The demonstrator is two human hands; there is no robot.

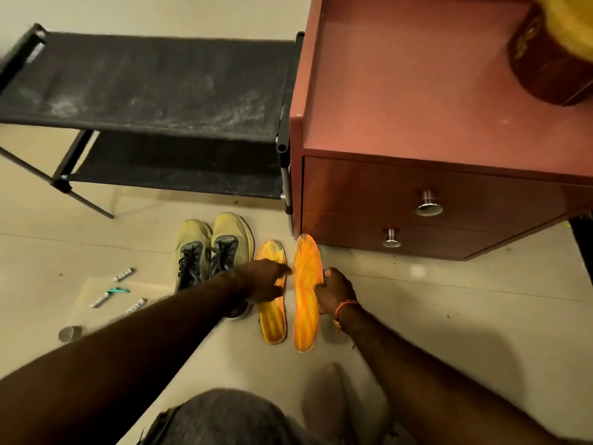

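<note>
Two orange insoles lie side by side on the tiled floor. My left hand (pixel 266 281) rests on the middle of the left insole (pixel 272 319), fingers stretched toward the gap between the two. My right hand (pixel 333 292) grips the right edge of the right insole (pixel 306 293), fingers curled round it. A pair of yellow-green shoes (pixel 211 248) with dark laces stands just left of the insoles, partly hidden by my left forearm.
A dusty black two-tier shoe rack (pixel 144 88) stands behind the shoes. A reddish wooden drawer cabinet (pixel 433 123) with metal knobs stands at the right, with a round brown box (pixel 545 62) on top. Small white tubes (pixel 123 274) and a cap (pixel 69 334) lie on the floor at the left.
</note>
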